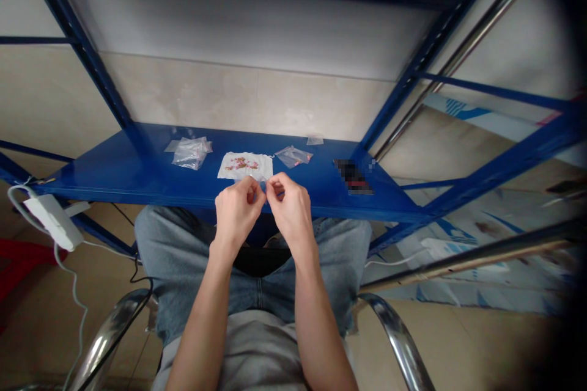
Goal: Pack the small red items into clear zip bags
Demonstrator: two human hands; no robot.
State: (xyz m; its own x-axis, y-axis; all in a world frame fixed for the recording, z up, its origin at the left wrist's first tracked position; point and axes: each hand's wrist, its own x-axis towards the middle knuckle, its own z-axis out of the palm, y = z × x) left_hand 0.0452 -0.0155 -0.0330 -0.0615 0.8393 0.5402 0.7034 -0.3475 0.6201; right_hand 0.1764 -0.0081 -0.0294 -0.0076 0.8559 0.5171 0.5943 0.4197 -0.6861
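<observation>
My left hand point(238, 204) and my right hand point(290, 201) meet over the front edge of the blue shelf point(137, 177). Fingers and thumb are pinched together on each, nearly touching at the tips. Whatever they pinch is too small or too hidden to make out. Just beyond them a white cloth point(224, 170) lies flat, with small pink and brown pieces point(245, 163) on it. Right of the cloth is a clear plastic bag point(293, 157) holding something small and pinkish. A pile of clear plastic bags point(190, 153) lies to the left.
A dark, pixelated object point(353, 177) lies at the shelf's right, and a small clear bag point(315, 141) near the back edge. Blue uprights point(82, 43) frame both sides. A white power strip point(55, 220) hangs at the left front corner. Chrome chair arms point(397, 336) flank my legs.
</observation>
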